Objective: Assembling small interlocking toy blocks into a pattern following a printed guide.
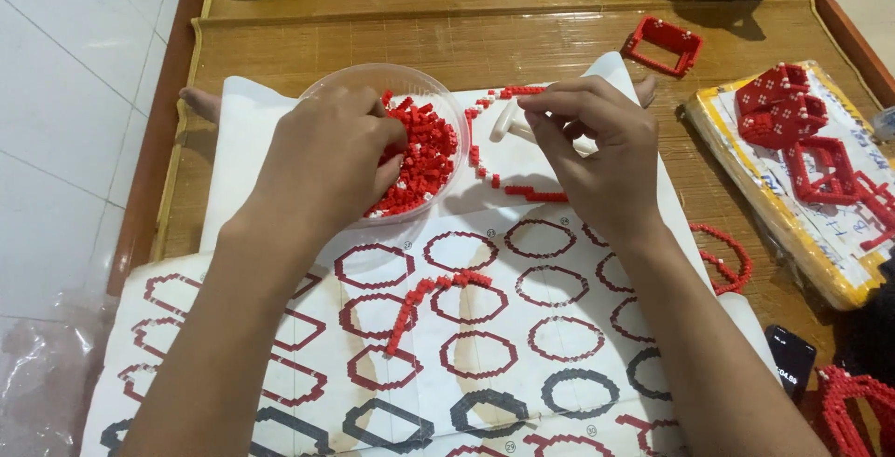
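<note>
The left hand (pixel 326 163) dips curled fingers into the clear round plastic bowl (pixel 373 79) of small red bricks (pixel 424 154); its grip cannot be told. At three o'clock, the right hand (pixel 601 149) pinches something tiny above the white printed sheet (pixel 522 312). Bare woven mat (pixel 466 47) lies open at twelve o'clock.

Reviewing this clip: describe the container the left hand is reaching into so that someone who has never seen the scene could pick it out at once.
Start at the white instruction sheet printed with ring outlines, spread over the bamboo mat. At its upper left edge sits a clear plastic bowl, with the left hand dipping into it. It is the only round, see-through container, and it alone holds a loose heap of tiny red bricks, not assembled pieces.
</note>
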